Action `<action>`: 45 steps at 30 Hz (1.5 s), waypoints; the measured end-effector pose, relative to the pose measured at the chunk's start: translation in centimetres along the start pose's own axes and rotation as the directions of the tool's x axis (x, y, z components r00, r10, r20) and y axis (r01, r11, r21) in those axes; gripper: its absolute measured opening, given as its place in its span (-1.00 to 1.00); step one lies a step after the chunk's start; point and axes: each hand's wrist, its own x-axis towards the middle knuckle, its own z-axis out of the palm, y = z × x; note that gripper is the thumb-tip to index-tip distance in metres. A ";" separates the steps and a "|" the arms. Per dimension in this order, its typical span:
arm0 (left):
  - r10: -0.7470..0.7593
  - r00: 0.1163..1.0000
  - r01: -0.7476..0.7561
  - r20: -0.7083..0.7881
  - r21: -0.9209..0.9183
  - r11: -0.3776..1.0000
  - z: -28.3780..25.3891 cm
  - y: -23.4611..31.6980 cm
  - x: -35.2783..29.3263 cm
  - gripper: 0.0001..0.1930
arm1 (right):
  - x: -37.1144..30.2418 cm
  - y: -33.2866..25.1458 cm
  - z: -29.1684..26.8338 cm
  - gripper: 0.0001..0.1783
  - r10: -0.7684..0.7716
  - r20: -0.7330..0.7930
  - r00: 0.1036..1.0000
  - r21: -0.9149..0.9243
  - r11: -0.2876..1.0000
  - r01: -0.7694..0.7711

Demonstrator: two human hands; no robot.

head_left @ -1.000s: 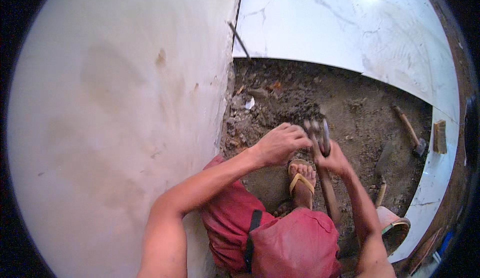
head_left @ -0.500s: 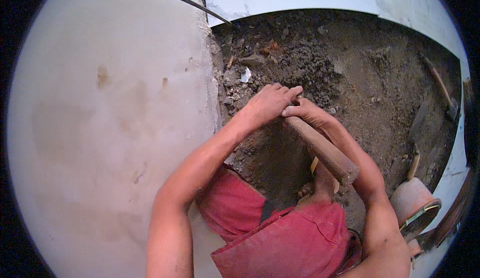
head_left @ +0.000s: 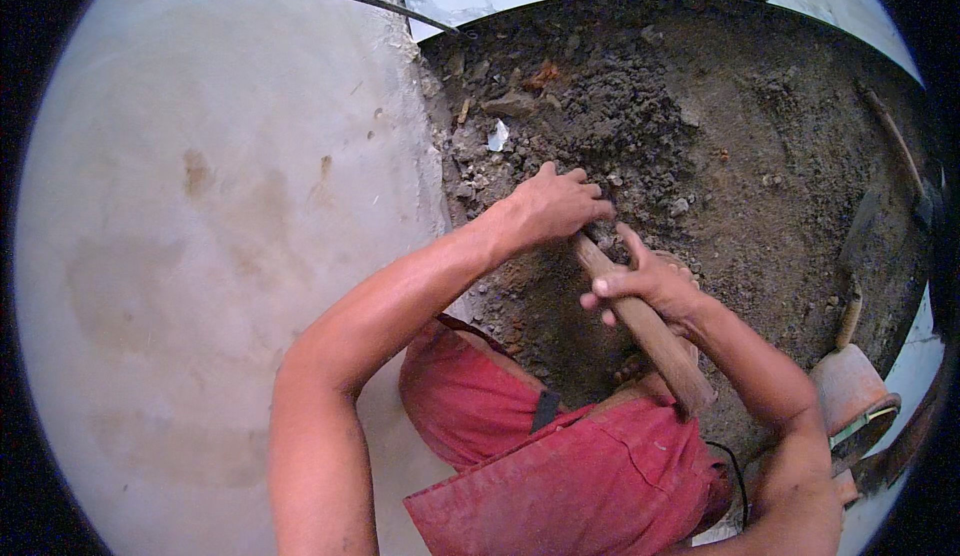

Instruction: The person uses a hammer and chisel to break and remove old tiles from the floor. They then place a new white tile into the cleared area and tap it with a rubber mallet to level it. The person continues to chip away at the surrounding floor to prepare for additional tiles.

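A thick wooden handle (head_left: 657, 344) slants from my lap up toward the bare soil, its wide butt end close to my right thigh. My left hand (head_left: 558, 201) is closed over its far end, fingers curled down; whatever is fixed there, if anything, is hidden. Partway along the wood is my right hand (head_left: 655, 286). Its thumb lies across the top, the index finger points outward, and other fingertips show at the handle's left side, so the grip looks loose.
Left lies a smooth grey concrete slab (head_left: 200, 286) with a broken edge. Rubble and dark soil (head_left: 620, 116) fill the middle, with a white scrap (head_left: 498, 136). A thin metal bar (head_left: 385, 8) juts over the slab. Right are a long-handled tool (head_left: 895, 141) and a dirty bucket (head_left: 848, 386).
My right hand has moved back along the handle toward me, away from my left hand, and its fingers have loosened. My left hand stays at the far end. The view has shifted slightly.
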 end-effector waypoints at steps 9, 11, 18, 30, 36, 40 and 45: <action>-0.487 0.788 0.042 -0.377 -0.756 0.653 -2.9 -7.0 -3.8 -0.78 | -3.3 -0.3 -1.7 -0.35 -0.074 0.143 0.987 -0.607 0.781 0.147; -0.567 0.672 0.074 -0.477 -0.718 0.692 -5.7 -9.2 -5.9 -0.91 | -3.0 -0.4 -2.1 -0.36 -0.172 0.270 0.947 -0.560 0.772 0.300; -0.602 0.597 0.481 -0.531 -0.364 0.798 -9.5 -16.3 -9.0 -0.74 | 2.2 -0.7 1.0 -0.41 -0.693 0.053 0.719 -0.702 0.487 0.520; -0.543 0.740 0.559 -0.398 -0.087 0.825 -11.1 -17.9 -7.7 -0.67 | 11.3 -1.8 7.3 -0.68 -0.898 -0.038 0.439 -0.330 0.426 0.842; -0.551 0.661 0.556 -0.510 -0.161 0.816 -10.5 -17.5 -8.1 -0.76 | 10.7 -2.5 7.9 -0.61 -0.905 -0.058 0.421 -0.382 0.409 0.829; -0.567 0.666 0.581 -0.485 -0.140 0.802 -10.4 -17.0 -7.6 -0.73 | 9.9 -4.2 9.3 -0.78 -0.986 -0.110 0.125 -0.312 0.154 0.938; -0.479 0.755 0.480 -0.447 -0.119 0.869 -10.0 -18.0 -6.7 -0.62 | 12.2 -4.6 9.2 -0.85 -0.972 -0.202 0.124 -0.310 0.184 0.933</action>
